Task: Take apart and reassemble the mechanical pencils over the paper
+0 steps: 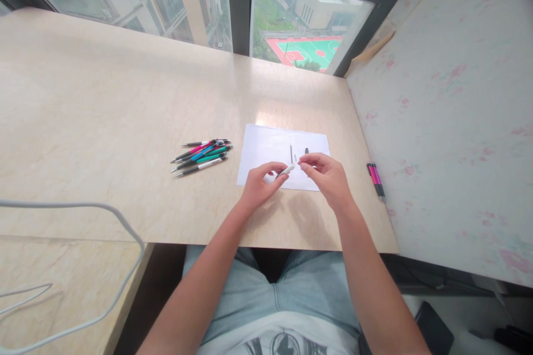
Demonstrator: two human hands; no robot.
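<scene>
My left hand (263,182) pinches a white pen barrel (287,170) with a dark grip, its white end pointing up to the right. Close by, the fingertips of my right hand (327,173) are pressed together near that end; whatever small part they hold is too small to make out. Both hands are above a white sheet of paper (266,141). On the sheet lie a thin dark rod (291,153), a tiny light piece and a short black piece (307,151), partly behind my right hand.
A pile of several pens (202,156) in pink, blue, green and white lies left of the paper. Two pink-purple pens (376,181) rest by the papered wall (449,122) at right. A grey cable (120,222) loops at lower left. Windows stand behind the table (104,116).
</scene>
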